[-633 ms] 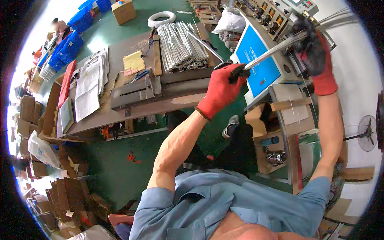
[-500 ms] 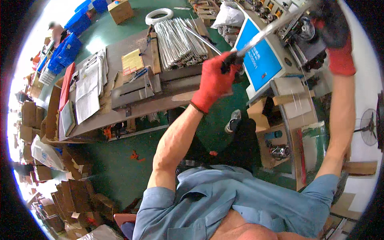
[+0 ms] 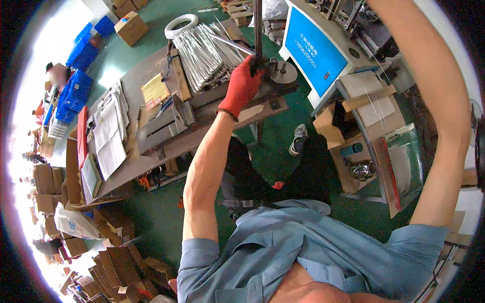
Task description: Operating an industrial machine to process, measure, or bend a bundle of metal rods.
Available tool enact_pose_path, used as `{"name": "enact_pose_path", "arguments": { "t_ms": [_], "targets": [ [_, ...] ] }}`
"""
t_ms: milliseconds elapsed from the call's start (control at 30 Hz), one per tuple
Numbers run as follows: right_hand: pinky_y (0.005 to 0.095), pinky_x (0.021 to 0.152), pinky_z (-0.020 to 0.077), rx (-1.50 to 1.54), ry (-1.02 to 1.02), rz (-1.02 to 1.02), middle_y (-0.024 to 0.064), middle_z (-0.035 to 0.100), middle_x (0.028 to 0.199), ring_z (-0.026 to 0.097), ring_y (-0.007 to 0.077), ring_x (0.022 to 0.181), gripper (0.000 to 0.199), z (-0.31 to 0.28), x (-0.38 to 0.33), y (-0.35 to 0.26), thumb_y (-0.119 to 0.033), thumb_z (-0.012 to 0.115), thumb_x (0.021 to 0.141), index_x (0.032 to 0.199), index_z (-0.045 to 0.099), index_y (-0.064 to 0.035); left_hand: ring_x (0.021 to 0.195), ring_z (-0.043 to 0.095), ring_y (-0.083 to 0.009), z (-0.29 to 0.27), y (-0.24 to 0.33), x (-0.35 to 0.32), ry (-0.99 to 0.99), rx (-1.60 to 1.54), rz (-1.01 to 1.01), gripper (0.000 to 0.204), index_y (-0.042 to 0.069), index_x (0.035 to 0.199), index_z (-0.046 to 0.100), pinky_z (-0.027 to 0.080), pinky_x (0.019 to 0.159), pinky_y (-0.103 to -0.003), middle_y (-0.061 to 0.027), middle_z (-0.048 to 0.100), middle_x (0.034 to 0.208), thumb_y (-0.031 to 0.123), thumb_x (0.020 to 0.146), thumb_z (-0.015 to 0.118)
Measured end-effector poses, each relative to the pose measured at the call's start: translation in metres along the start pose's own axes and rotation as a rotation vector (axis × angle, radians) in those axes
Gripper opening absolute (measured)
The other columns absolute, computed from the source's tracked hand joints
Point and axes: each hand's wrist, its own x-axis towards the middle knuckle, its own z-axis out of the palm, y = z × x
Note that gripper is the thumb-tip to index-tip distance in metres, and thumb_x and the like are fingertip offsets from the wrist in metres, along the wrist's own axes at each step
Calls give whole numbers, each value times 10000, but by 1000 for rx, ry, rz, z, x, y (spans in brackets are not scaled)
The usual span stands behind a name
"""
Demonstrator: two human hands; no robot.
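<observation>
- Red-gloved L hand (image 3: 244,85): at table's (image 3: 144,70) R end, fingers curled by foot of dark upright bar (image 3: 258,28); can't tell if gripping it.
- R hand: out of view, forearm runs off past top; grip can't be told.
- Round metal disc (image 3: 284,72): nr table's R end, just beside L hand.
- Silvery rods (image 3: 208,55): piled twd table's far R corner.
- Yellow paper (image 3: 155,91): mid-table.
</observation>
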Motion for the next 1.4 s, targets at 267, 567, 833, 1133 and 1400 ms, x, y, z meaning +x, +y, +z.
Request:
{"name": "enact_pose_path", "arguments": {
  "t_ms": [267, 567, 833, 1133, 1400],
  "targets": [
    [288, 503, 418, -299, -76, -58, 91, 587, 716, 518, 149, 582, 212, -10, 5, 8, -165, 633, 803, 845, 625, 43, 826, 673, -253, -11, 1, 0, -99, -2, -97, 232, 57, 1046, 642, 498, 726, -330, -165, 671, 880, 99, 818, 634],
    [347, 517, 500, 25, 45, -7, 93, 617, 764, 609, 206, 648, 95, -8, 1, 0, -40, 632, 808, 883, 597, 8, 757, 668, -211, 4, 11, 4, 3, 18, -136, 255, 58, 1040, 650, 501, 698, -309, -162, 671, 849, 80, 785, 657],
    [309, 683, 475, -314, 41, -166, 53, 659, 896, 583, 143, 767, 248, -15, 5, 36, -171, 622, 848, 1063, 628, -50, 716, 646, -276, 13, -19, 1, 45, -35, -61, 191, 40, 963, 629, 485, 650, -352, -200, 631, 812, 80, 777, 634],
    [362, 716, 494, -319, 100, -123, 106, 640, 796, 603, 197, 749, 226, -6, 34, 14, -198, 683, 788, 920, 634, -21, 820, 676, -204, 3, -35, -13, 45, -113, -135, 284, 61, 1100, 620, 505, 721, -318, -158, 675, 872, 106, 821, 631],
    [320, 439, 485, 254, 216, -177, 83, 655, 884, 659, 214, 643, 525, -43, 96, -105, -37, 575, 839, 1293, 410, -241, 872, 679, -267, -1, -20, -11, 21, -53, -162, 297, 74, 1111, 599, 502, 716, -331, -175, 671, 893, 69, 814, 611]
  ]
}}
